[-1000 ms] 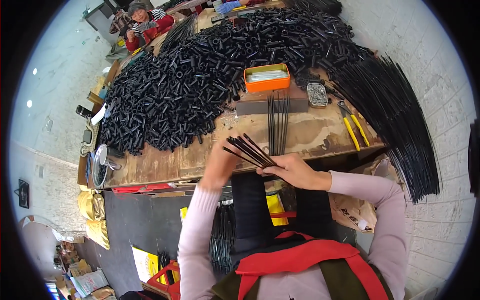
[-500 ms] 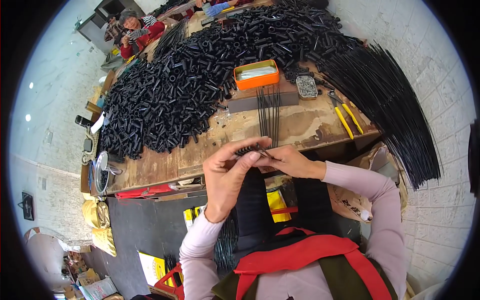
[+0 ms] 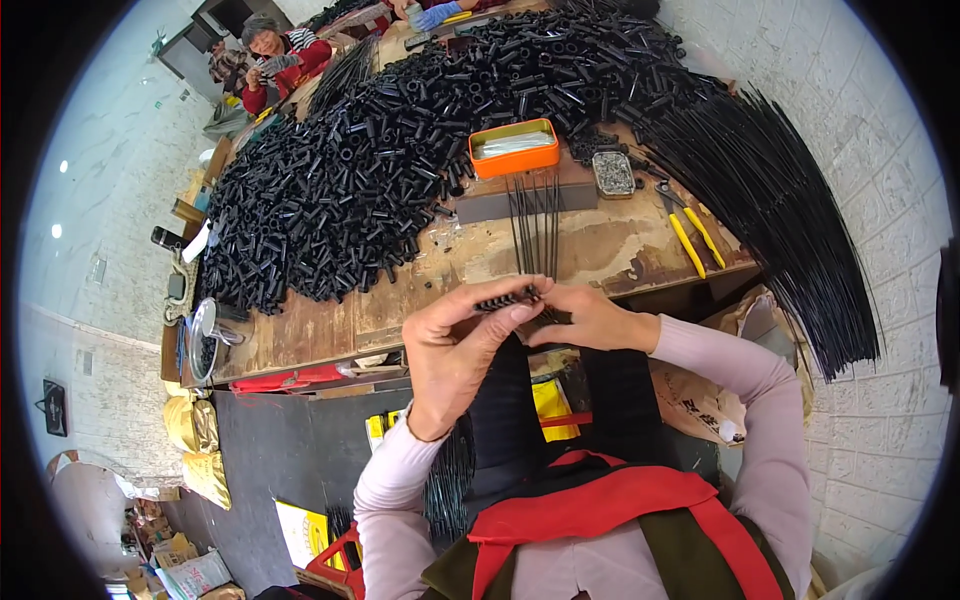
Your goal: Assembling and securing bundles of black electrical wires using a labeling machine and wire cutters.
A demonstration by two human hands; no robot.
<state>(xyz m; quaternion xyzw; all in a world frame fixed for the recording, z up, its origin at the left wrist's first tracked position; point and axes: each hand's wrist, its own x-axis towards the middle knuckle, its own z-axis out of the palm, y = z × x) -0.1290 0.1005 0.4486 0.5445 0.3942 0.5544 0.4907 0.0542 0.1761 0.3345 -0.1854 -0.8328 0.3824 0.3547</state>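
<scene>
My left hand (image 3: pixel 445 350) is closed, its thumb pressing a short row of small dark ribbed pieces (image 3: pixel 503 299) against the fingers. Fingertip to fingertip with it, my right hand (image 3: pixel 603 322) curls round the near part of several thin black rods (image 3: pixel 536 235); its thumb stands a little away from the index finger, and the other fingers are partly hidden. Beyond my hands the rods fan out over the table edge, their far ends on a grey bar (image 3: pixel 470 209). Whether the ribbed pieces join the rods cannot be made out.
A huge heap of short black tubes (image 3: pixel 330 200) covers the wooden table (image 3: pixel 390 320). Behind the bar stand an orange tin (image 3: pixel 514 168) and a small box of metal bits (image 3: pixel 613 175). Yellow-handled pliers (image 3: pixel 690 240) and a long black rod bundle (image 3: pixel 790 210) lie right. A co-worker (image 3: pixel 280 65) sits far left.
My right thumb has moved away from the pinch beside the left thumb and lies lower. The row in my left hand has shifted slightly right, and the rods' far ends have moved a little left.
</scene>
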